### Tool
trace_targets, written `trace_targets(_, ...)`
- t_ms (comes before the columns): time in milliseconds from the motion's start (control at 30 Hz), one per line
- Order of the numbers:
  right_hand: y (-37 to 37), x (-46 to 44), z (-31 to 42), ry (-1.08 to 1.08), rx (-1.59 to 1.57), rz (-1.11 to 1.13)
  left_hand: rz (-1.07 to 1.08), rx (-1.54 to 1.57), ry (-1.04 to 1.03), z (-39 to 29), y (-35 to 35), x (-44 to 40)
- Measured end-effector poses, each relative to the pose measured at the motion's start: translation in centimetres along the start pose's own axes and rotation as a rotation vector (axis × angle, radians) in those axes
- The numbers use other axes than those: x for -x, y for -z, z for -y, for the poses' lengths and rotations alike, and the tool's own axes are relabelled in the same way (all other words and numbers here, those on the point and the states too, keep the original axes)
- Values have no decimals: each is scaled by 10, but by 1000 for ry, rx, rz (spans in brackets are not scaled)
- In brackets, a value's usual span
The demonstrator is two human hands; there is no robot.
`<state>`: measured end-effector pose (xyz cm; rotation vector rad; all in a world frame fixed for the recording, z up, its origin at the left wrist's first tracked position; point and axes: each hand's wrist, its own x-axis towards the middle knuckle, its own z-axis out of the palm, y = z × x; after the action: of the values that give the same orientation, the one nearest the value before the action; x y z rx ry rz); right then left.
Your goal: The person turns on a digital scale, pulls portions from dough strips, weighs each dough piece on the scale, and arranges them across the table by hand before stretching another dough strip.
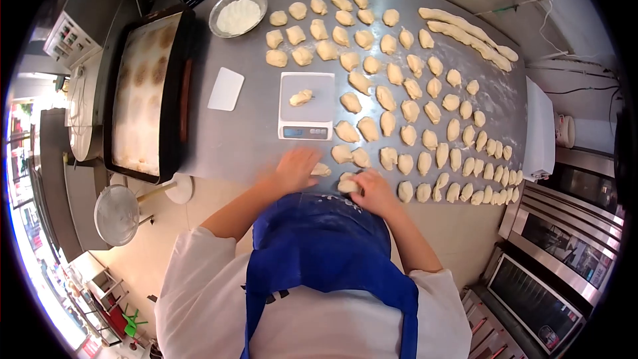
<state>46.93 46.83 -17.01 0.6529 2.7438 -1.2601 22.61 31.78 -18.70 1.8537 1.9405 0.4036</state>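
My right hand [373,191] is closed on a pale dough piece [347,183] at the table's near edge, just in front of the blue apron. To its left, my left hand [296,169] is smeared by motion, so its grip does not show clearly. Another dough piece [321,169] lies right by its fingertips. Beyond my left hand stands a white digital scale [306,114], with a small lump of dough [301,98] on its plate. Rows of dough pieces [387,123] spread over the table to the right of the scale.
Two long dough strips [468,40] lie at the back right of the metal table [259,119]. A metal bowl of flour [238,14] and a white scraper [226,89] are left of the scale. A large dark-rimmed tray [143,86] stands at the left, above a round sieve [117,215].
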Motion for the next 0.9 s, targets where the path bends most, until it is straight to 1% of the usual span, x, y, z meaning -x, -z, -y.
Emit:
trace_targets(33, -4, 4, -7, -7, -17, 73, 10, -3, -19, 6, -18, 8)
trace_targets(67, -3, 5, -9, 28, -21, 39, 19, -4, -34, 10, -29, 10)
trace_targets(133, -4, 6, -2, 98, -38, -17, 174, 96, 113, 12, -34, 4)
trace_targets(167, -2, 7, 4, 72, -44, 17, 256, 147, 191, 10, -37, 4)
trace_targets(267, -30, 18, -10, 79, 69, -64, 58, 47, -7, -14, -12, -9)
trace_targets(367, -38, 20, -4, 84, 157, -119, 76, -54, -256, -37, 15, -39)
trace_targets(467, -58, 24, -5, -113, 90, -86, 85, 16, -408, -24, -8, -59)
trace_targets(567, -46, 44, 13, -127, 86, -247, 231, -21, -350, -2, -34, -67)
trace_targets(667, -16, 71, 11, -278, 87, -478, 211, -31, -99, -12, -19, -52)
trace_targets(700, 2, 79, 0, -366, 56, -488, 107, -58, -85, -10, -19, -45)
trace_targets(767, 32, 93, -40, -507, -128, -708, -104, -101, -62, -9, -27, -29)
trace_targets(833, 79, 104, -83, -599, -198, -888, -7, 9, 166, -15, -36, -22)
trace_targets(867, 103, 112, -111, -595, -154, -940, 41, 63, 280, -18, -41, -20)
trace_targets(900, 130, 117, -141, -585, -106, -1000, 7, 86, 379, -22, -46, -21)
